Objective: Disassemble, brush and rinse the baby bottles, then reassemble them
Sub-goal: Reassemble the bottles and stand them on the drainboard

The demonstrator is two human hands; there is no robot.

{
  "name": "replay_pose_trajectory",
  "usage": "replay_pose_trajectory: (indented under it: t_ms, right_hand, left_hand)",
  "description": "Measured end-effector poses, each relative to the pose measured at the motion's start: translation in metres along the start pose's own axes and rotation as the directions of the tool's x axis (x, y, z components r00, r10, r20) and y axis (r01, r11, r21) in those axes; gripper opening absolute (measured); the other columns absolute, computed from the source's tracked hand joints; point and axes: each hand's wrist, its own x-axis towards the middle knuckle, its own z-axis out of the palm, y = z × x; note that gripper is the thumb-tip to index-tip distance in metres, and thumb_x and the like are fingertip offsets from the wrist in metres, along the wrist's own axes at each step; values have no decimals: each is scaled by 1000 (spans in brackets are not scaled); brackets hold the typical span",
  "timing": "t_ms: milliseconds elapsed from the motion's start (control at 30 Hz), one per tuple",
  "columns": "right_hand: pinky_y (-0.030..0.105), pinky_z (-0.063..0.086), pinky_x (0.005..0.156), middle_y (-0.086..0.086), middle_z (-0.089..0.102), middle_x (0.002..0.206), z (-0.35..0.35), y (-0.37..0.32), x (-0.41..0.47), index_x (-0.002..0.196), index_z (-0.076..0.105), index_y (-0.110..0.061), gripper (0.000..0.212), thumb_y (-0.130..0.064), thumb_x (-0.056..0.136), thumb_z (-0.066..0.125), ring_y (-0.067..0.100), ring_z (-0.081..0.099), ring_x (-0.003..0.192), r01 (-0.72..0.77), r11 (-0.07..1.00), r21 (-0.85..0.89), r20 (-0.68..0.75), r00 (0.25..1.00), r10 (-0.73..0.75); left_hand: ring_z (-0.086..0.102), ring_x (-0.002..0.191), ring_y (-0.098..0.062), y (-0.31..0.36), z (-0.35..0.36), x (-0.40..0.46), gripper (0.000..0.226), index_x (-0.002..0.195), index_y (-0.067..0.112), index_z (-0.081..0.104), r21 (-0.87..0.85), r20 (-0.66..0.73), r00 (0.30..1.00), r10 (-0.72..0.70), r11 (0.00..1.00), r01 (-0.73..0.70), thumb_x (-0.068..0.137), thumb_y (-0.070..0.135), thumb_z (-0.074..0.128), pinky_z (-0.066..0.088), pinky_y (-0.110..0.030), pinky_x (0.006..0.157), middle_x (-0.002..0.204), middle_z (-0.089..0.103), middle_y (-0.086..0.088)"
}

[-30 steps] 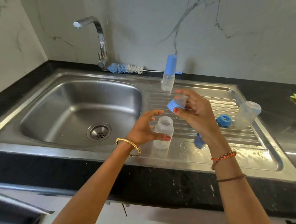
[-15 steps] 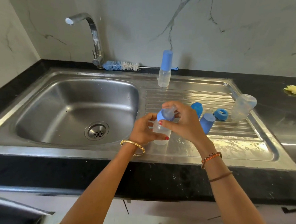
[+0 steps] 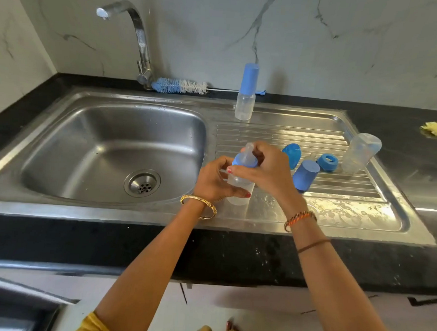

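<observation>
My left hand [image 3: 215, 181] sits just left of centre, fingers curled and thumb wrapped round the front of the clear bottle [image 3: 239, 191] it grips, the forearm running back toward 7 o'clock with a gold bangle at the wrist. My right hand [image 3: 268, 168] arches over the bottle's top from 3 o'clock, thumb and fingers pinching the blue collar [image 3: 244, 161]. That forearm trails off toward 5 o'clock, two bands on it.
</observation>
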Motion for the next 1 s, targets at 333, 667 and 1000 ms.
replay_pose_trajectory:
  t_ms: [333,667,1000]
  right_hand:
    - [4,34,86,-15,53,117,-10,19,-30,122,51,-24,57,-31,71,77,-9,48,104,-19,988,151,-40,999,26]
    - [12,34,88,-17,50,115,-2,20,-22,136,38,-22,68,-21,78,72,2,46,111,-2,981,194,38,999,-5]
    - [9,36,95,-12,51,123,-6,28,-9,139,37,-15,71,-6,77,71,5,47,116,60,973,224,120,989,-89]
  left_hand:
    - [53,78,-1,0,2,0,52,93,20,57,-62,-16,999,-35,997,34,52,8,88,43,-2,63,85,58,15]
    - [54,85,-12,6,1,2,55,96,17,59,-66,-23,996,-87,994,85,50,9,89,43,-8,67,95,61,4]
    - [53,82,-5,6,-2,3,54,94,21,59,-89,8,994,-111,990,112,50,7,88,41,-11,65,94,60,7]
